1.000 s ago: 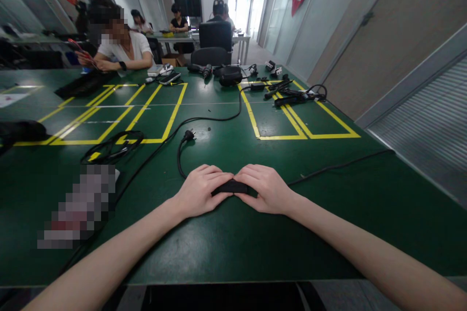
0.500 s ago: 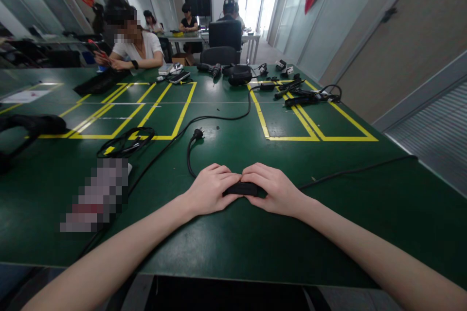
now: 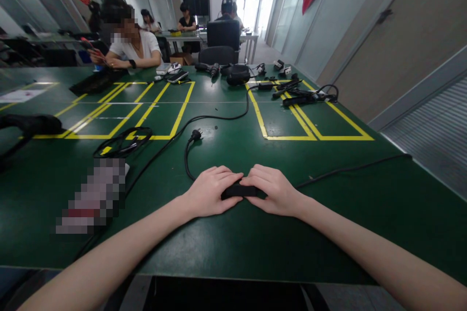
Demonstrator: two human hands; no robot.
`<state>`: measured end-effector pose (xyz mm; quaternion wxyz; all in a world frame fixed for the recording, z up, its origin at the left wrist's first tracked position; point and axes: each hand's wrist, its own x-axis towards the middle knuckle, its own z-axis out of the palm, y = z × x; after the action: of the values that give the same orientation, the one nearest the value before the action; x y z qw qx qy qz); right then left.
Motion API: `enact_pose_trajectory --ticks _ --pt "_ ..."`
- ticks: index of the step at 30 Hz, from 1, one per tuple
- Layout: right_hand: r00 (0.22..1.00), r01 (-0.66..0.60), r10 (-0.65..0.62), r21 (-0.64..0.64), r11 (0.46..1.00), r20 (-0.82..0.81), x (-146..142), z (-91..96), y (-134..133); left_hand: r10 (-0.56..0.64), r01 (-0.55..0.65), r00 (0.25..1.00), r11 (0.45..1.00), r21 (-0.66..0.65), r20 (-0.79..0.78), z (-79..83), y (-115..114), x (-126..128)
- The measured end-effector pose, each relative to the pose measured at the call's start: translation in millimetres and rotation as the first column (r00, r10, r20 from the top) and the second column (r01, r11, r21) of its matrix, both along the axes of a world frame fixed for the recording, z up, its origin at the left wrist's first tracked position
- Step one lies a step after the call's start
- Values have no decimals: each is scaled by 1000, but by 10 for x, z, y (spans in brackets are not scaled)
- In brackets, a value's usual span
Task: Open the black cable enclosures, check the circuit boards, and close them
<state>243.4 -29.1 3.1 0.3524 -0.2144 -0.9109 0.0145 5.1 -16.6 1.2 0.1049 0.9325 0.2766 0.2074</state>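
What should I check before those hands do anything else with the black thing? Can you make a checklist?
1. Left hand gripping the black block: ok.
2. Right hand gripping its other end: ok.
3. Plug lying on the table, out of any socket: ok.
4. Plug's cord joined to the block: cannot tell, the left hand hides it.
5. Far end of the cord on the right: cannot tell, hidden past the table's edge.
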Motion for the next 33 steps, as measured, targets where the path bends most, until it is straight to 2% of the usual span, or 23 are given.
enact_pose_trajectory --ticks 3,7,10,14,20,33 --pt "997 -23 13 144 989 70 11 43 -11 7 -7 1000 999 -38 14 38 -11 0" --pt "985 -74 3 408 910 172 11 100 -59 7 -1 1000 983 -182 30 83 -57 8" --pt "985 -74 -11 477 876 174 -7 97 -79 30 -39 999 971 -236 -39 99 -101 28" --pt "986 -59 -7 382 922 170 -11 58 -42 41 -73 984 981 -179 -175 104 -131 49" --pt "966 -22 -24 175 984 259 88 65 30 36 -55 975 995 -79 -217 119 -114 26" --pt "977 18 -6 -55 998 214 128 68 -18 31 -58 972 992 -110 -231 101 -62 -4"
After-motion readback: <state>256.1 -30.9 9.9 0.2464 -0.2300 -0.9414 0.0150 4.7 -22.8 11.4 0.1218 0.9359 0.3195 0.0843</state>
